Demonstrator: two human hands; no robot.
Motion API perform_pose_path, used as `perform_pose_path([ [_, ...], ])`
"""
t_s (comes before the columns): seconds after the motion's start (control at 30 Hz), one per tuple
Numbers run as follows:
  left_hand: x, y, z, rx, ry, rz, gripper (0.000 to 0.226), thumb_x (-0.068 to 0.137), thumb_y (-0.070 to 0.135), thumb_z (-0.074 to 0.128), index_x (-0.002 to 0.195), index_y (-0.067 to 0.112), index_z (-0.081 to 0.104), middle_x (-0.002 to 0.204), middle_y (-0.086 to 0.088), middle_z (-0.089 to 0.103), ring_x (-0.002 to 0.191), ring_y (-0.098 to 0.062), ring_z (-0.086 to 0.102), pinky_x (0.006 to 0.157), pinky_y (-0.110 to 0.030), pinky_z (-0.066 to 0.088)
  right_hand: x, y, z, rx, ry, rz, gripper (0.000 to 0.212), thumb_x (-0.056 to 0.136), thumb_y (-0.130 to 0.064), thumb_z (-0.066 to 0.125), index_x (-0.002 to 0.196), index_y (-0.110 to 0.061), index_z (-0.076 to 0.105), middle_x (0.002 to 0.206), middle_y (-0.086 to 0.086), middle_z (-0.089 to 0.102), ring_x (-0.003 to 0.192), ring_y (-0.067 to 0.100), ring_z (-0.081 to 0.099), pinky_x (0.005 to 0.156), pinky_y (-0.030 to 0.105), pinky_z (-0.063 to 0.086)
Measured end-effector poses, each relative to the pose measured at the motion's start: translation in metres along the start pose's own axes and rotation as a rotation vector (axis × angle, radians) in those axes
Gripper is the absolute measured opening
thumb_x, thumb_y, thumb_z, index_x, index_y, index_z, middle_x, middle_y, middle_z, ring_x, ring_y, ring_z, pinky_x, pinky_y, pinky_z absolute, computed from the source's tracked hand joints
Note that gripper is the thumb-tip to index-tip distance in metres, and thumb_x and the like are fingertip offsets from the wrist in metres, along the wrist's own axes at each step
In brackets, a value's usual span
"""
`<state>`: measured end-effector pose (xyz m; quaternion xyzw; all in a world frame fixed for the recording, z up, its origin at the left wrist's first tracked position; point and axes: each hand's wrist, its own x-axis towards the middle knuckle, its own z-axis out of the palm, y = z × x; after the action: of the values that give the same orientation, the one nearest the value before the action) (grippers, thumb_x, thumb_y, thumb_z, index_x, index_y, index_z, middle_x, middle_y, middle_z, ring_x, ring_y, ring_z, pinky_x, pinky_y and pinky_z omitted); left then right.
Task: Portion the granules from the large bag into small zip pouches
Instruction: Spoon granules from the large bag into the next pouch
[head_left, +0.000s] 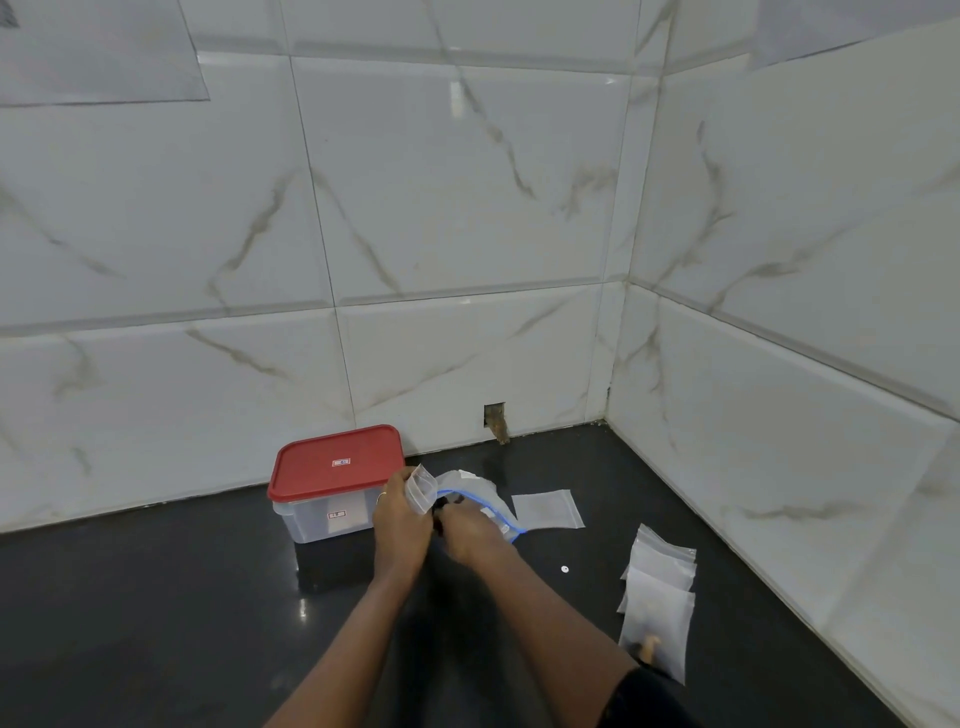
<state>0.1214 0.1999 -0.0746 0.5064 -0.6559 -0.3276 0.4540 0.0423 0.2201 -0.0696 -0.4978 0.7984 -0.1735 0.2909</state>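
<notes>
My left hand holds a small clear zip pouch upright by its lower part. Just right of it, my right hand has its fingers curled at the mouth of the large clear bag with a blue zip edge; dark granules show at the opening beside my fingertips. What the right fingers hold is hidden. The large bag lies slumped on the black counter.
A clear plastic box with a red lid stands left of my hands against the tiled wall. One flat pouch lies right of the large bag. Several small pouches lie overlapped at the right. A small white disc sits nearby.
</notes>
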Motion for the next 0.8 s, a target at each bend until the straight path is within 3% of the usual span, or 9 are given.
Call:
perform_pose_path([
  [0.07, -0.001, -0.002, 0.000, -0.003, 0.011, -0.004, 0.023, 0.089, 0.008, 0.056, 0.113, 0.009, 0.057, 0.092, 0.002, 0.054, 0.086, -0.017, 0.051, 0.070, -0.023, 0.033, 0.003, 0.004, 0.005, 0.072, 0.063, -0.015, 0.032, 0.097, -0.016, 0.042, 0.125, -0.008, 0.055, 0.124, 0.014, 0.057, 0.117, 0.030, 0.054, 0.095, 0.036, 0.043],
  [0.13, -0.002, -0.003, 0.002, -0.006, 0.010, -0.008, 0.024, 0.090, 0.012, 0.057, 0.113, 0.011, 0.056, 0.091, 0.004, 0.053, 0.087, -0.017, 0.052, 0.071, -0.024, 0.034, 0.003, 0.006, 0.011, 0.169, 0.235, -0.051, 0.027, 0.095, -0.007, 0.038, 0.112, -0.004, 0.059, 0.111, 0.017, 0.058, 0.108, 0.030, 0.056, 0.085, 0.031, 0.043],
  [0.2, -0.002, -0.004, 0.004, 0.014, 0.009, -0.006, 0.026, 0.089, 0.013, 0.058, 0.115, 0.013, 0.056, 0.092, 0.005, 0.053, 0.088, -0.017, 0.051, 0.074, -0.026, 0.035, 0.000, 0.010, 0.015, 0.367, 0.355, 0.060, 0.024, 0.094, -0.002, 0.038, 0.098, -0.005, 0.061, 0.100, 0.016, 0.058, 0.096, 0.027, 0.057, 0.080, 0.030, 0.044],
  [0.27, -0.002, -0.002, 0.007, 0.007, 0.005, -0.006, 0.029, 0.088, 0.012, 0.058, 0.117, 0.015, 0.056, 0.093, 0.006, 0.052, 0.088, -0.015, 0.049, 0.076, -0.026, 0.035, -0.004, 0.010, 0.012, 0.426, 0.392, 0.133, 0.025, 0.094, -0.001, 0.039, 0.102, -0.004, 0.062, 0.102, 0.015, 0.061, 0.091, 0.023, 0.056, 0.075, 0.025, 0.040],
  [0.33, -0.002, -0.001, 0.011, -0.023, -0.009, -0.009, 0.029, 0.088, 0.013, 0.059, 0.117, 0.017, 0.056, 0.095, 0.008, 0.054, 0.091, -0.014, 0.052, 0.079, -0.028, 0.040, -0.012, 0.014, 0.005, 0.438, 0.480, 0.196, 0.032, 0.094, 0.003, 0.036, 0.114, 0.002, 0.061, 0.115, 0.014, 0.063, 0.105, 0.023, 0.059, 0.077, 0.025, 0.042],
  [0.57, -0.004, 0.000, 0.019, -0.042, -0.043, -0.004, 0.033, 0.085, 0.007, 0.057, 0.116, 0.017, 0.056, 0.104, 0.005, 0.060, 0.100, -0.018, 0.058, 0.091, -0.038, 0.047, -0.005, 0.021, 0.002, 0.365, 0.355, 0.272, 0.032, 0.098, -0.008, 0.040, 0.123, 0.000, 0.057, 0.125, 0.013, 0.059, 0.117, 0.024, 0.056, 0.093, 0.026, 0.045],
  [0.67, -0.002, -0.002, 0.020, -0.023, -0.056, -0.006, 0.033, 0.085, 0.009, 0.057, 0.116, 0.018, 0.055, 0.106, 0.003, 0.061, 0.100, -0.019, 0.057, 0.092, -0.042, 0.047, -0.003, 0.014, -0.002, 0.439, 0.360, 0.337, 0.032, 0.099, -0.004, 0.037, 0.122, 0.003, 0.057, 0.127, 0.014, 0.058, 0.118, 0.025, 0.055, 0.091, 0.026, 0.044],
  [0.8, 0.001, -0.001, 0.017, -0.013, -0.054, -0.025, 0.029, 0.088, 0.014, 0.057, 0.117, 0.017, 0.055, 0.101, 0.007, 0.057, 0.098, -0.017, 0.056, 0.090, -0.037, 0.046, -0.003, 0.009, -0.007, 0.519, 0.352, 0.346, 0.033, 0.100, -0.012, 0.038, 0.120, 0.002, 0.060, 0.126, 0.014, 0.060, 0.117, 0.025, 0.057, 0.090, 0.027, 0.044],
])
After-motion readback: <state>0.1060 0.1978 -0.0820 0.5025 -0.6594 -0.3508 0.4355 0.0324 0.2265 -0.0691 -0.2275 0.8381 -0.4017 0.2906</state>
